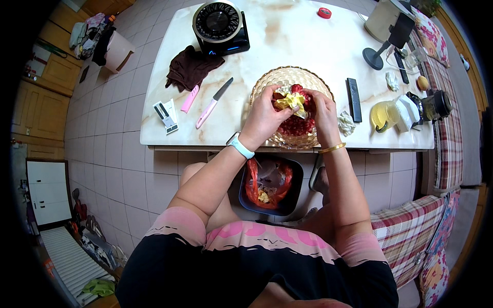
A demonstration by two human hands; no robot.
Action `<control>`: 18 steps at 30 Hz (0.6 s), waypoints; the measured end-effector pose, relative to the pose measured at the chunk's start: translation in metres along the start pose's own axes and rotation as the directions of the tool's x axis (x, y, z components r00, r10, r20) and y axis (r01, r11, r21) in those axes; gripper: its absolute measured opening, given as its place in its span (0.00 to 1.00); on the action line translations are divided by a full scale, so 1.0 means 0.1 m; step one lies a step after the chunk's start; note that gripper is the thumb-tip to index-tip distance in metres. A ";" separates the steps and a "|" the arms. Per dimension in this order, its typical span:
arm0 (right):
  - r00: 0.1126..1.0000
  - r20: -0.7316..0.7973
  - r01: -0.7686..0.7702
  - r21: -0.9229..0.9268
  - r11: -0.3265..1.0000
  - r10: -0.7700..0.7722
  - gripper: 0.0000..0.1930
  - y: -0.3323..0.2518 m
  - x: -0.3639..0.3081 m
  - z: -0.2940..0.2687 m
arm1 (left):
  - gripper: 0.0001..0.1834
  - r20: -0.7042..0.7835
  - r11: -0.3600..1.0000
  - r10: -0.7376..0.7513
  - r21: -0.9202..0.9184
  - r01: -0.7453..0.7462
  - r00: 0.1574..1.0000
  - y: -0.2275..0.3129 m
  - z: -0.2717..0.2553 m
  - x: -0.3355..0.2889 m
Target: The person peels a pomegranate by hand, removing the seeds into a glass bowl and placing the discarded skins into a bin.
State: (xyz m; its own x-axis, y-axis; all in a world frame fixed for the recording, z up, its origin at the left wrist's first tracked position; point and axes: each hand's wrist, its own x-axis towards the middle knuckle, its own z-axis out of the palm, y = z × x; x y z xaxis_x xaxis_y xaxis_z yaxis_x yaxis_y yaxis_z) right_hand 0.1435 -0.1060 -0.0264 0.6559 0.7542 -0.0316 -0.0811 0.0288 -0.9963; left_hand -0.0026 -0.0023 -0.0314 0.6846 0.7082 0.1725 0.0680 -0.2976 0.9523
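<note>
A piece of pomegranate, yellow and papery in its pith with glossy red seeds around it, was held up between the two hands, above the middle of a round plate. The left hand had its thumb and fingers narrowed on the pith; the right hand curled its fingers around the other side, though its fingertips were partly hidden, so their exact grip was hard to judge. Loose red seeds lay heaped below on the plate, which was clear amber, probably glass, and patterned all over with small scallops.

A watch with a smooth pale strap circled the left wrist, a gold-coloured bangle the right. Left of the plate lay a knife with a pink handle and a grey blade, then a pink sheath, a white slotted holder and a rumpled dark brown cloth. Behind the cloth, small blue marks glowed on the black base of a round, ribbed appliance, too small to read. Right of the plate were a long black remote and a crumpled tissue. The table was pale and marbled; beneath its edge, a dark bin held a crinkled red plastic bag
</note>
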 end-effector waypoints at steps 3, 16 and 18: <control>0.997 0.027 -0.074 -0.011 0.997 0.075 0.17 -0.08 -0.03 0.03 | 0.29 0.000 1.000 -0.024 -0.002 0.024 1.000 0.01 -0.01 0.00; 0.992 0.008 0.123 -0.129 0.984 -0.123 0.16 -0.07 -0.08 0.14 | 0.32 0.025 0.966 -0.156 -0.206 0.158 0.987 0.01 0.02 0.02; 0.993 -0.007 0.113 -0.155 0.981 -0.116 0.16 -0.03 -0.07 0.13 | 0.32 0.031 0.966 -0.156 -0.204 0.159 0.987 0.03 0.01 0.01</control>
State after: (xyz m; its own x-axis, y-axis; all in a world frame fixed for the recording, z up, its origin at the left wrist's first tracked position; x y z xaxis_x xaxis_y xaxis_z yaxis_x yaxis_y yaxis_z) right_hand 0.1293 -0.1029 -0.0222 0.6663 0.7410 0.0831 0.1111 0.0116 -0.9937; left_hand -0.0008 -0.0031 -0.0283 0.6877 0.7259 0.0141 0.0265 -0.0446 0.9987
